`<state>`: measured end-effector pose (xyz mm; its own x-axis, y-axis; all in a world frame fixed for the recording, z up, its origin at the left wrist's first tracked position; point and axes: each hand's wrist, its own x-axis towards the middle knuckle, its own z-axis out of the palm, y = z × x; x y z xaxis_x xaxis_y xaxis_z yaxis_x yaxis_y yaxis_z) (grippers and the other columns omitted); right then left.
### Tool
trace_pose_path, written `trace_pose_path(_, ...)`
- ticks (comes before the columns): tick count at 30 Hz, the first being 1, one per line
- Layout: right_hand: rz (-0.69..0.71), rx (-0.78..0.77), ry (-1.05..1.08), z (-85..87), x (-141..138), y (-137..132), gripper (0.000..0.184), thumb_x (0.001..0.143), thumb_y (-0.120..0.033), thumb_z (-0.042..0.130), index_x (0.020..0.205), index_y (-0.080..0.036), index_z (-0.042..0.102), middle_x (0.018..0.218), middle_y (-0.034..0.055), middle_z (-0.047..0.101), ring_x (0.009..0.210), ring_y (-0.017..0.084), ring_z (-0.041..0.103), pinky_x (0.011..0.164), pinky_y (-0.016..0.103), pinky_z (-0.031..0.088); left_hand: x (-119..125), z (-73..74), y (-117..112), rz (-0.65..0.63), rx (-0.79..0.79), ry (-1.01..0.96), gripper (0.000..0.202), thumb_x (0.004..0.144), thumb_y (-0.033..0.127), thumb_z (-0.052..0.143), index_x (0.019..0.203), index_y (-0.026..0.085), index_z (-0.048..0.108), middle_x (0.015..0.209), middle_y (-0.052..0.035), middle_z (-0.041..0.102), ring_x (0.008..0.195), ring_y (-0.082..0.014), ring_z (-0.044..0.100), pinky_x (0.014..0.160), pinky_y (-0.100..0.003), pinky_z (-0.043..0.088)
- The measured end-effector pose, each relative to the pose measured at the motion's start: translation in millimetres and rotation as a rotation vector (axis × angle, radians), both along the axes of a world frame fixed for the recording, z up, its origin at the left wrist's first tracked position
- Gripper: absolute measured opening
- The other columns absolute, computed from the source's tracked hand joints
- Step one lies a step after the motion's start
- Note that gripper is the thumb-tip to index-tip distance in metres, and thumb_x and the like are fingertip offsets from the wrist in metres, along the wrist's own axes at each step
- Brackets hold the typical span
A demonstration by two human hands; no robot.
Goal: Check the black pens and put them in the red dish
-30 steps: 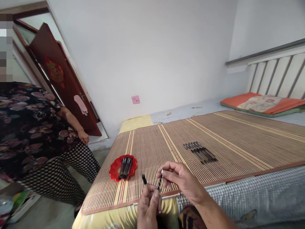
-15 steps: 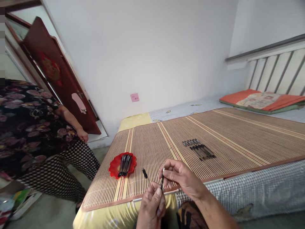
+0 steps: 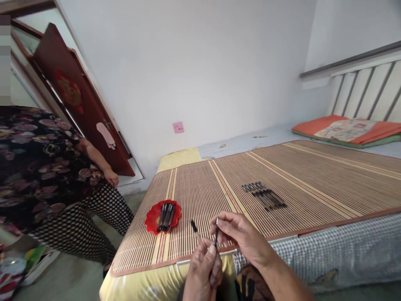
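Note:
My left hand [image 3: 203,271] is closed around a pen barrel [image 3: 194,228] whose dark tip sticks up over the mat. My right hand [image 3: 238,236] pinches a thin black pen refill [image 3: 216,235], holding it upright just beside the barrel near the bed's front edge. A red scalloped dish [image 3: 153,220] with several black pens lies to the left on the striped bamboo mat [image 3: 313,184]. A row of several dark pens [image 3: 265,195] lies farther back on the mat, right of centre.
A person in a dark floral top and checked trousers [image 3: 46,175] stands at the left by the bed corner, one hand hanging. A brown door [image 3: 81,108] is open behind. A folded orange blanket [image 3: 347,130] lies by the slatted headboard [image 3: 366,90].
My hands have come closer together, bringing the refill nearer to the barrel. The view has shifted slightly; the pens and dish have stayed put.

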<state>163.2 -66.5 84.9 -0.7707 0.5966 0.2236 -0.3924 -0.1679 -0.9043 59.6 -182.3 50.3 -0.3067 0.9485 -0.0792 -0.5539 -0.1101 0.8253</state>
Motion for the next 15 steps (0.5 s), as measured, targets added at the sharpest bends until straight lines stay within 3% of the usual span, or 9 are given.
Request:
trace_pose_path(2, -0.019, -0.005, -0.017, 0.0, -0.6, -1.2, 0.035, 0.089, -0.050, 0.075, 0.094, -0.015, 0.073, 0.086, 0.0052, 0.073, 0.064, 0.010, 0.063, 0.060, 0.022, 0.048, 0.0, -4.0, 1.2, 0.003, -0.019, 0.035, 0.046, 0.077, 0.057, 0.084, 0.083, 0.021, 0.056, 0.047, 0.0126, 0.036, 0.040, -0.0033, 0.016, 0.043, -0.019, 0.016)
trace_pose_path(6, -0.105, -0.021, -0.010, -0.4, 0.1, 2.0, 0.036, 0.086, -0.050, 0.078, 0.090, -0.015, 0.073, 0.079, 0.0029, 0.071, 0.059, 0.009, 0.059, 0.058, 0.022, 0.049, -4.1, -15.2, 3.5, 0.142, -0.058, 0.231, 0.052, 0.075, 0.065, 0.081, 0.086, 0.016, 0.067, 0.064, 0.0023, 0.060, 0.049, -0.0053, 0.036, 0.046, -0.019, 0.022)
trace_pose_path(11, -0.183, -0.109, 0.076, 4.3, 9.3, 13.0, 0.035, 0.080, -0.048, 0.084, 0.089, -0.015, 0.074, 0.079, 0.0034, 0.070, 0.057, 0.009, 0.058, 0.055, 0.023, 0.051, -13.5, -20.9, 1.2, 0.271, -0.145, 0.318, 0.053, 0.068, 0.067, 0.084, 0.087, 0.018, 0.075, 0.071, 0.0007, 0.060, 0.061, -0.0094, 0.043, 0.059, -0.021, 0.035)
trace_pose_path(15, -0.387, -0.167, 0.212, 16.8, 17.8, 16.8, 0.032, 0.077, -0.044, 0.088, 0.089, -0.017, 0.076, 0.081, 0.0035, 0.070, 0.060, 0.010, 0.059, 0.058, 0.023, 0.053, -16.4, -21.5, -1.0, 0.325, -0.135, 0.429, 0.047, 0.073, 0.066, 0.080, 0.084, 0.021, 0.075, 0.078, -0.0008, 0.065, 0.065, -0.0128, 0.046, 0.063, -0.024, 0.038)
